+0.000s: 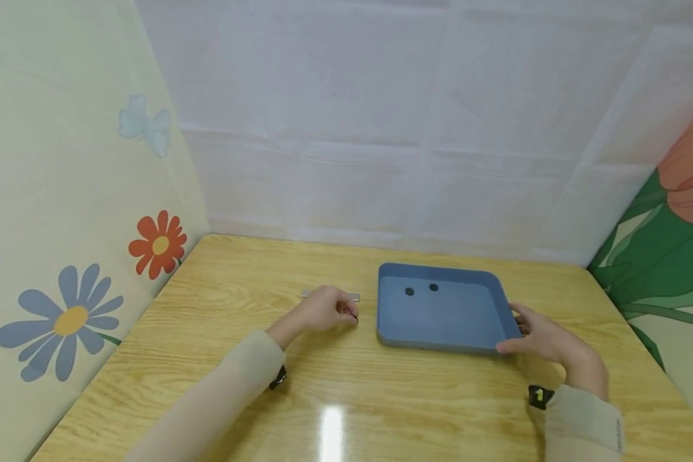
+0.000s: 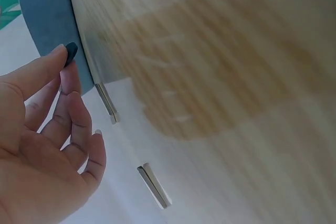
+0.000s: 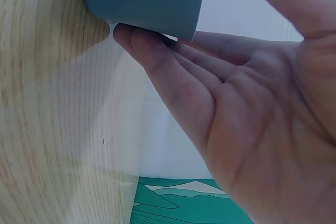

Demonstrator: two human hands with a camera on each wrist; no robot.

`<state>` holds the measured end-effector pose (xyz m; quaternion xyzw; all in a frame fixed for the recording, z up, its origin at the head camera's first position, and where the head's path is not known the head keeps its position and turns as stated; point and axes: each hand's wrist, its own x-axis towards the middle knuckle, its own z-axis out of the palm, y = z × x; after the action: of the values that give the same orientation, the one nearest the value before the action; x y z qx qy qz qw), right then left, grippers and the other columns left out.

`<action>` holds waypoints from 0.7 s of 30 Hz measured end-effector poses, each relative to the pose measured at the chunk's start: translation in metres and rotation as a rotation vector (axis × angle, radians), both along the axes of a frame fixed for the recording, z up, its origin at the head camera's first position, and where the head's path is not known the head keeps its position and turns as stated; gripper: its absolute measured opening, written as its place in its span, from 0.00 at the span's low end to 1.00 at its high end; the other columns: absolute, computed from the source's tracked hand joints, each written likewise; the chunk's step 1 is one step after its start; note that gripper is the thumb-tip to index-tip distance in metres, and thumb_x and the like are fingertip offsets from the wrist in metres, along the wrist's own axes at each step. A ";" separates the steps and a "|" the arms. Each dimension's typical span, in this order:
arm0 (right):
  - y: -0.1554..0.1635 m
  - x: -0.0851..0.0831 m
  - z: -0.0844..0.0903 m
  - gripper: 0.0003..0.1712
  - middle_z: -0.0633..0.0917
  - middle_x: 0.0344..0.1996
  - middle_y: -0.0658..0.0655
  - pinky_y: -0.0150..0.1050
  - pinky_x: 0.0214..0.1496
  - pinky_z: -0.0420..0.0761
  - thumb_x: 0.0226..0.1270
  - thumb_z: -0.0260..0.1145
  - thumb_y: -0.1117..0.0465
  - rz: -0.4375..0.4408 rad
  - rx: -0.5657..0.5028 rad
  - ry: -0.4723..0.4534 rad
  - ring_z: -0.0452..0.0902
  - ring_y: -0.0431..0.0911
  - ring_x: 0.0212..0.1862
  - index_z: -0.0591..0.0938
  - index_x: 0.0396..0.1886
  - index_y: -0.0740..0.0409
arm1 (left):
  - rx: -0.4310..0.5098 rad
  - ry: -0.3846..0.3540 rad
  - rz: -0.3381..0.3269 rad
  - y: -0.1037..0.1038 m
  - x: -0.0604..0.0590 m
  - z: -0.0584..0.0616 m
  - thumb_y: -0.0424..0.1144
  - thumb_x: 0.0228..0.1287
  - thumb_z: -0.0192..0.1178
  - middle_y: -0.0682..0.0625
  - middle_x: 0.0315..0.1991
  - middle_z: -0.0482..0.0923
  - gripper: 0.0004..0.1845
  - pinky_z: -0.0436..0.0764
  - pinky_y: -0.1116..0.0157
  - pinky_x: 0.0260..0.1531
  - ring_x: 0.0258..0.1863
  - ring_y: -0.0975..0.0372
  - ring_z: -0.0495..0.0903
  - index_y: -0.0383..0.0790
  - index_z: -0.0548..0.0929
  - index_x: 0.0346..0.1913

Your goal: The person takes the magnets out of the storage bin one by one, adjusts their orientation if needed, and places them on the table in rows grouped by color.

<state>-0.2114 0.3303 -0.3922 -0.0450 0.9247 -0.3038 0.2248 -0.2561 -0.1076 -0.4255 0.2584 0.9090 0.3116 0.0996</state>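
My left hand (image 1: 325,309) pinches a small dark disc (image 2: 71,53) between thumb and fingertips, just left of a blue rectangular tray (image 1: 444,327). The other fingers curl loosely below the pinch in the left wrist view. Inside the tray, toward its back left, lie two black round discs (image 1: 409,292). My right hand (image 1: 545,337) holds the tray by its near right corner. Its thumb is at the front corner, and its fingers (image 3: 170,77) lie along the outer wall.
Behind the left hand, short silvery strips (image 2: 155,184) lie on the wood-grain table (image 1: 381,398), partly hidden in the head view. A white cloth wall (image 1: 352,160) rises at the back, with flower-printed panels on both sides.
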 end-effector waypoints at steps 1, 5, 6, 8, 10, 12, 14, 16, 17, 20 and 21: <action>0.000 0.000 0.000 0.68 0.59 0.72 0.87 0.69 0.66 0.73 0.64 0.74 0.41 -0.001 0.000 0.001 0.60 0.79 0.71 0.42 0.82 0.73 | -0.006 0.004 -0.005 0.000 -0.001 0.000 0.37 0.66 0.70 0.54 0.33 0.88 0.02 0.79 0.72 0.36 0.31 0.69 0.79 0.44 0.90 0.35; 0.000 0.000 -0.001 0.68 0.59 0.72 0.87 0.69 0.65 0.73 0.64 0.75 0.41 -0.003 0.001 0.005 0.60 0.79 0.71 0.42 0.82 0.72 | -0.034 0.017 -0.012 0.002 -0.004 -0.002 0.37 0.66 0.71 0.53 0.33 0.88 0.02 0.81 0.71 0.38 0.32 0.69 0.80 0.43 0.90 0.35; 0.000 0.000 -0.001 0.68 0.59 0.72 0.86 0.69 0.65 0.73 0.64 0.75 0.41 -0.004 0.001 0.006 0.61 0.79 0.71 0.42 0.82 0.72 | -0.043 0.016 -0.010 0.002 -0.004 -0.002 0.37 0.65 0.71 0.53 0.34 0.89 0.02 0.81 0.71 0.38 0.32 0.69 0.81 0.43 0.90 0.35; 0.000 0.000 -0.001 0.68 0.59 0.72 0.86 0.69 0.65 0.73 0.64 0.75 0.41 -0.005 -0.001 0.005 0.60 0.79 0.71 0.42 0.82 0.72 | -0.061 0.011 -0.006 0.002 -0.005 -0.002 0.37 0.65 0.72 0.53 0.34 0.89 0.02 0.82 0.70 0.40 0.33 0.69 0.81 0.42 0.90 0.35; 0.000 0.000 -0.001 0.68 0.59 0.72 0.86 0.69 0.65 0.74 0.64 0.75 0.41 -0.004 -0.002 0.003 0.60 0.79 0.71 0.42 0.82 0.72 | -0.077 0.000 0.000 0.002 -0.005 -0.001 0.38 0.65 0.72 0.54 0.35 0.89 0.03 0.82 0.69 0.41 0.33 0.70 0.81 0.43 0.90 0.35; 0.000 0.000 -0.001 0.68 0.59 0.72 0.86 0.69 0.65 0.74 0.64 0.75 0.41 -0.003 0.003 0.005 0.61 0.79 0.71 0.43 0.82 0.72 | -0.087 -0.008 0.001 0.003 -0.005 -0.001 0.38 0.64 0.72 0.54 0.35 0.89 0.02 0.82 0.69 0.41 0.34 0.70 0.81 0.43 0.90 0.36; 0.000 -0.001 -0.001 0.68 0.59 0.72 0.86 0.69 0.65 0.74 0.64 0.75 0.41 -0.001 0.002 0.006 0.61 0.79 0.71 0.42 0.82 0.72 | -0.092 -0.008 0.001 0.003 -0.006 -0.001 0.38 0.64 0.73 0.54 0.35 0.89 0.02 0.82 0.69 0.41 0.34 0.70 0.81 0.44 0.90 0.36; 0.000 -0.001 -0.001 0.68 0.59 0.72 0.86 0.69 0.65 0.74 0.64 0.75 0.41 0.000 0.002 0.007 0.61 0.79 0.71 0.43 0.82 0.72 | -0.087 -0.007 0.004 0.003 -0.006 -0.001 0.38 0.64 0.73 0.54 0.35 0.89 0.02 0.83 0.69 0.41 0.34 0.70 0.82 0.44 0.90 0.37; 0.000 -0.001 -0.001 0.68 0.59 0.72 0.86 0.69 0.65 0.74 0.64 0.75 0.41 0.000 0.003 0.007 0.61 0.79 0.71 0.43 0.82 0.72 | -0.084 -0.009 0.007 0.003 -0.006 -0.001 0.38 0.63 0.73 0.54 0.35 0.89 0.03 0.83 0.69 0.41 0.34 0.69 0.82 0.44 0.90 0.37; 0.000 -0.001 -0.001 0.68 0.60 0.72 0.86 0.69 0.65 0.73 0.64 0.75 0.41 0.000 0.000 0.006 0.61 0.79 0.71 0.43 0.82 0.72 | -0.070 -0.009 0.017 0.003 -0.006 -0.001 0.38 0.63 0.73 0.53 0.35 0.89 0.04 0.83 0.69 0.40 0.34 0.69 0.83 0.43 0.90 0.38; 0.000 0.000 -0.001 0.68 0.60 0.72 0.86 0.69 0.65 0.73 0.64 0.75 0.41 -0.001 0.003 0.008 0.61 0.79 0.71 0.43 0.82 0.72 | -0.067 -0.010 0.022 0.003 -0.006 -0.001 0.38 0.63 0.73 0.53 0.35 0.89 0.04 0.83 0.69 0.40 0.34 0.69 0.83 0.42 0.91 0.38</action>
<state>-0.2118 0.3307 -0.3935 -0.0457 0.9260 -0.3025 0.2211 -0.2617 -0.1043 -0.4266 0.2434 0.9212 0.2832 0.1095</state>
